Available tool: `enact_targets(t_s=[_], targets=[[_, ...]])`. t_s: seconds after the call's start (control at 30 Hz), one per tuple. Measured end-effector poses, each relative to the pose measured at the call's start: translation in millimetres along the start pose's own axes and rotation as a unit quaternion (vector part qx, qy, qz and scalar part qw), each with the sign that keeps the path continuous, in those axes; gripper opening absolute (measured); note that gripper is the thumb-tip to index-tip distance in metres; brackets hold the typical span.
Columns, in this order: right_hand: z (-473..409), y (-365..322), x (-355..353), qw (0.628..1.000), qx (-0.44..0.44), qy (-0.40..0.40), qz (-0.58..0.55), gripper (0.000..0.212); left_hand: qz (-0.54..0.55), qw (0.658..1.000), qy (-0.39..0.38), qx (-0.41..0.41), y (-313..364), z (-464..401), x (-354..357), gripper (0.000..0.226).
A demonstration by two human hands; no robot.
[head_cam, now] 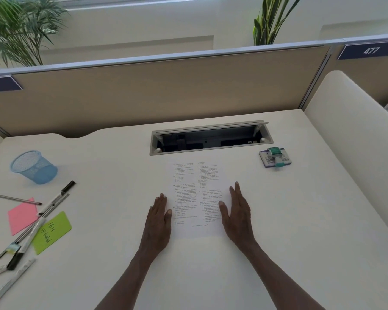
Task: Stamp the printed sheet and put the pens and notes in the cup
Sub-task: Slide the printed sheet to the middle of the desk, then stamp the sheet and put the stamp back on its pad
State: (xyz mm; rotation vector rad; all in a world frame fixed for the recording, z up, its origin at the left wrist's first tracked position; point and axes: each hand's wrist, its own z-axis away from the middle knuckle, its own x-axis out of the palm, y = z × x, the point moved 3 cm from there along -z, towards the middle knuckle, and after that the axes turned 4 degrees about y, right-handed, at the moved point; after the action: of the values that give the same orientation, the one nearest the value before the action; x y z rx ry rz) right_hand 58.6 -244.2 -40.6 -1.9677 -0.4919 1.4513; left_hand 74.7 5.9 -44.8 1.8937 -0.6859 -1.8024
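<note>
The printed sheet [196, 198] lies flat at the middle of the white desk. My left hand [158, 217] rests palm down on its left edge and my right hand [239, 213] on its right edge, both holding nothing. A teal roller stamp [276, 155] sits on its pad at the far right. The blue mesh cup [34, 166] stands at the far left. Nearer, on the left, several pens [31, 229] lie across a pink note [20, 217] and a green note [52, 231] with handwriting.
An open cable tray slot [211, 139] is set into the desk behind the sheet. A beige partition [157, 92] closes the back. A white curved divider [354, 139] bounds the right side. More pens [7, 285] lie at the front left corner.
</note>
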Motion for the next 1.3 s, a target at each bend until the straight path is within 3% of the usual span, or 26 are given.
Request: enact_targets(t_s=[0.1, 0.3, 0.57, 0.93, 1.3], targets=[[-16.7, 8.6, -19.2, 0.993, 0.053, 0.089, -0.054, 0.050, 0.034, 0.997, 0.064, -0.011, 15.6, -5.2, -3.8, 0.054], [-74.0, 40.7, -69.0, 0.969, 0.122, 0.214, -0.030, 0.039, 0.043, 0.984, 0.127, 0.115, 85.1, -35.9, 4.1, 0.046], [-132.8, 83.1, -97.2, 0.954, 0.169, 0.248, -0.018, 0.049, 0.064, 0.984, 0.044, 0.161, 172.4, -89.3, 57.8, 0.044], [-145.3, 111.4, -80.7, 0.942, 0.209, 0.259, -0.045, 0.043, 0.061, 0.983, -0.113, 0.135, 224.7, -152.6, 154.8, 0.084], [-151.6, 108.2, -111.3, 0.889, 0.180, 0.401, -0.127, 0.031, 0.056, 0.972, -0.173, 0.152, 248.8, -192.3, 194.1, 0.093]])
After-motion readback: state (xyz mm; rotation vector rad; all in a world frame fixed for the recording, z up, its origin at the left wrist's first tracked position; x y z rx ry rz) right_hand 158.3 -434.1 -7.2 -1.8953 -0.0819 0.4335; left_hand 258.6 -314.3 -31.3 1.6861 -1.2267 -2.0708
